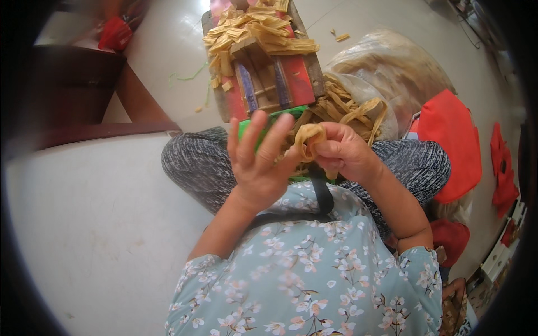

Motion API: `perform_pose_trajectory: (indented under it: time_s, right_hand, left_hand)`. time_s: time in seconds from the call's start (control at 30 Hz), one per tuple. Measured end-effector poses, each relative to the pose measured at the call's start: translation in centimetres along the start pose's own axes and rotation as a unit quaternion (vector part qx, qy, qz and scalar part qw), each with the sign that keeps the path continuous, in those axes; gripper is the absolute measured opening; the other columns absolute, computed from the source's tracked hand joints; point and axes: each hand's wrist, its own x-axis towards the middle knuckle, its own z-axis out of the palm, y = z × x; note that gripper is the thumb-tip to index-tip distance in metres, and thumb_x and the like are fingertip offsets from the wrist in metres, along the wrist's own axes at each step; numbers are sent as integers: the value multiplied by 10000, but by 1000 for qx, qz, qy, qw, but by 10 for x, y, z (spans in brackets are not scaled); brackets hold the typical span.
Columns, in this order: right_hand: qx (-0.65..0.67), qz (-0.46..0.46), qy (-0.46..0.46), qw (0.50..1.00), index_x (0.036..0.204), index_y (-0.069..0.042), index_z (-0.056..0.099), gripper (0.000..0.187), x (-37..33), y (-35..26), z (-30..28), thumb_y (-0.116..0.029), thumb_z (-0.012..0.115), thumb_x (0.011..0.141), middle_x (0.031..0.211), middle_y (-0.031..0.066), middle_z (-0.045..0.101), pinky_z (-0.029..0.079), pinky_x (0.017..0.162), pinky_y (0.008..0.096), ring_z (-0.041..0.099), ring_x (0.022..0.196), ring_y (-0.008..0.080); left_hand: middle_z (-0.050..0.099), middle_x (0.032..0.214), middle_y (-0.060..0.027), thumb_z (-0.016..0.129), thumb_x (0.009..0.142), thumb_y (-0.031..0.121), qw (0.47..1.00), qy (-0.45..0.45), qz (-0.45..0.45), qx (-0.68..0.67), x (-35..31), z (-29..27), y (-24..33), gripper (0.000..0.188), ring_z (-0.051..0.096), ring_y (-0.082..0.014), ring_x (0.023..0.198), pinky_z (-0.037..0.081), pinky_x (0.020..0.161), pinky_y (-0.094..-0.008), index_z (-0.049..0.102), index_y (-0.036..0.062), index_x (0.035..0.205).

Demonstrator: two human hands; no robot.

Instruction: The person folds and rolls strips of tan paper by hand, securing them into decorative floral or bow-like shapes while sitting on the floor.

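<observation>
My right hand [348, 152] pinches a coiled loop of flat tan strip [306, 133] between thumb and fingers, in front of my lap. My left hand [259, 168] is just left of the loop, its fingers spread and slightly blurred. Its thumb side reaches to the loop's edge; I cannot tell whether it touches. Beyond both hands lies a wooden board [318, 78] with a red surface and two blue-purple bars. A wooden block [251, 51] stands on it, and folded tan strip pieces [252, 28] are heaped at its far part.
Long tan strips [358, 115] spill from a clear plastic bag [400, 64] right of the board. A red bag [453, 145] stands by my right knee. Something green [245, 127] shows below the board. Dark wooden furniture [78, 84] is at the left. A few scraps [342, 37] lie on the floor.
</observation>
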Motion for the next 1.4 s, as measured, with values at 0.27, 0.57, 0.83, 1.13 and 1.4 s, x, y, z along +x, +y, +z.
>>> perform_pose_trajectory:
  time_s: [0.27,0.57,0.83,1.13,1.4]
  right_hand:
    - [-177,-69,89,978,1109,-55,592,215,10,9,-10,-51,624,896,925,-11,632,429,580,170,553,727,22]
    - [-199,-136,111,964,1160,-10,575,272,21,26,-20,-12,622,891,1067,55,632,516,872,277,611,977,111]
    - [-18,-51,36,998,1253,-14,560,334,12,23,-16,-65,637,932,1099,73,644,522,866,262,633,967,111]
    - [-180,-89,73,977,1305,-35,561,375,6,21,-23,-73,638,941,864,-16,638,473,669,209,577,757,48]
    - [-455,-179,46,871,1132,-36,679,213,1,20,-21,-141,664,947,712,40,646,468,605,260,572,626,95]
  left_hand:
    - [686,1152,-95,711,805,75,981,-43,-118,-149,-10,0,-12,150,645,-306,1062,449,1028,-471,743,113,946]
    - [607,867,12,767,787,209,993,-113,31,-19,-9,-2,9,191,568,-184,724,459,721,-348,734,131,958]
    - [692,780,-50,752,856,107,891,-201,-279,-295,-19,10,1,142,642,-143,699,511,672,-302,711,23,962]
    - [661,716,-72,688,872,80,585,-198,-558,-554,-19,2,-17,97,582,-115,554,449,498,-223,674,-10,905]
    - [563,606,-35,610,914,80,428,-6,-596,-679,-33,5,-30,74,471,-120,446,501,630,-296,613,11,941]
